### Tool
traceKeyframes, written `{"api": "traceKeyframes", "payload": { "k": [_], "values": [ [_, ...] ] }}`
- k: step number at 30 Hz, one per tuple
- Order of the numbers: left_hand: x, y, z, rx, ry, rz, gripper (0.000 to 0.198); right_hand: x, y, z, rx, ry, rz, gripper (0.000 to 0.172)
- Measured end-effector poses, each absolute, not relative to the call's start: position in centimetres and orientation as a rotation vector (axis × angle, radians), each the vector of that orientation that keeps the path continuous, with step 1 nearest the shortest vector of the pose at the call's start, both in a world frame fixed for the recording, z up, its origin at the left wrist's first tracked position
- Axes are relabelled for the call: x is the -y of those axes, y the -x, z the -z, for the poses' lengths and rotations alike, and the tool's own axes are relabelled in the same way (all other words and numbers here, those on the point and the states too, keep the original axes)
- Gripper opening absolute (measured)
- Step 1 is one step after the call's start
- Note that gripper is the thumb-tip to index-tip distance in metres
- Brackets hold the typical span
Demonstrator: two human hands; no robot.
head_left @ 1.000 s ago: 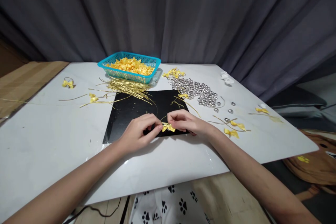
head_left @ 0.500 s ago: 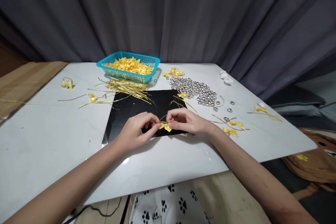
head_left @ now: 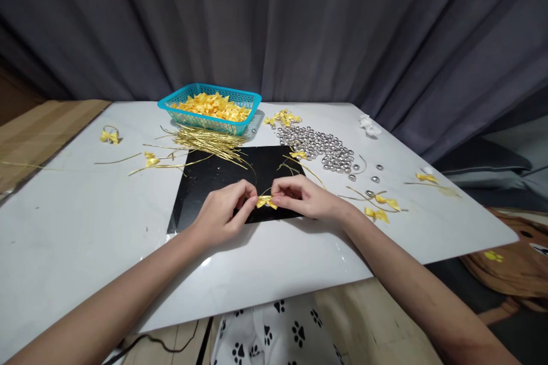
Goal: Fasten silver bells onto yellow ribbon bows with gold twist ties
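A small yellow ribbon bow [head_left: 266, 202] is pinched between both my hands over the near edge of a black mat [head_left: 222, 179]. My left hand [head_left: 225, 212] grips its left side with thumb and fingers closed. On the bow's right side, my right hand [head_left: 299, 196] pinches a thin gold wire tie that loops up from the bow. Both hands rest low over the white table [head_left: 85, 228].
A teal basket [head_left: 209, 105] of yellow bows stands at the back, with a bundle of gold wire ties [head_left: 205, 141] in front of it. A pile of silver beads [head_left: 319, 148] lies to the right. Finished bows [head_left: 379, 208] and loose ties are scattered around.
The bow and both hands have lifted slightly and shifted a little to the left; the fingers keep working the tie at the bow's middle.
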State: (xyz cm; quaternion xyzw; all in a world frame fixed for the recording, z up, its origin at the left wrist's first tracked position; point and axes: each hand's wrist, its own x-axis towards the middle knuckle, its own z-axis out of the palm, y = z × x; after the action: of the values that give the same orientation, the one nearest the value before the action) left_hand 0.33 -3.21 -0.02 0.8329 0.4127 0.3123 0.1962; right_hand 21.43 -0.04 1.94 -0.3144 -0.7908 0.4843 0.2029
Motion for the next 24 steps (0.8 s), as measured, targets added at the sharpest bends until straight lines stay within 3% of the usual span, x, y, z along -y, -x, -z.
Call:
{"api": "traceKeyframes", "payload": {
  "k": [20, 24],
  "values": [
    [3.0, -0.4, 0.2, -1.111, -2.214, -0.838, 0.012, 0.3, -21.4, -2.6, 2.108, 0.846, -1.437, 0.028],
    [2.9, -0.9, 0.3, -1.070, -2.016, -1.110, 0.013, 0.4, -20.6, -1.6, 1.949, 0.927, -1.376, 0.031]
  ]
}}
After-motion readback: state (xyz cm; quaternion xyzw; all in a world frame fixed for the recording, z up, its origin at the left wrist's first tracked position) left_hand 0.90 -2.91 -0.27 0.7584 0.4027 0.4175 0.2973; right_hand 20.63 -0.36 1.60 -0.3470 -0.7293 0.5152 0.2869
